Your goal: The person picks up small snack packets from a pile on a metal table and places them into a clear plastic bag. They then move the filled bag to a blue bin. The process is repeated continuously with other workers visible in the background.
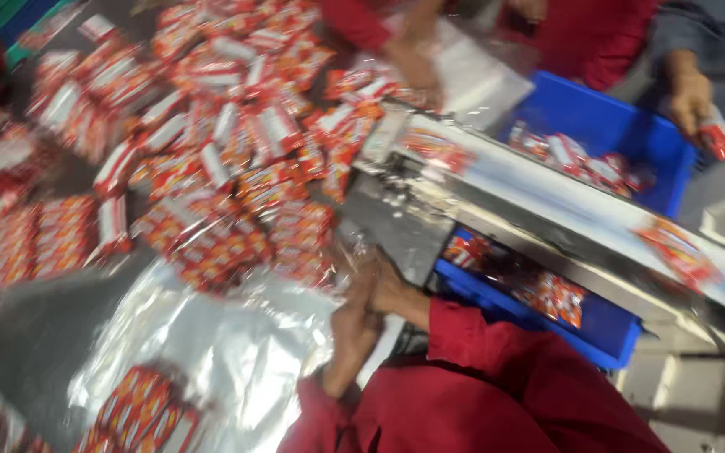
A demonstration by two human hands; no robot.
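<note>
- A metal table (35,352) carries a wide heap of red and white packets (211,143), spread loose within reach of several people.
- A steel chute (564,210) slopes over a blue crate (623,126), so packets drop into it.
- Clear plastic wrap (220,335) lies crumpled before the person, under both hands.
- The right hand (383,289) and left hand (350,335) press together at the wrap's edge; blur hides their grip.
</note>
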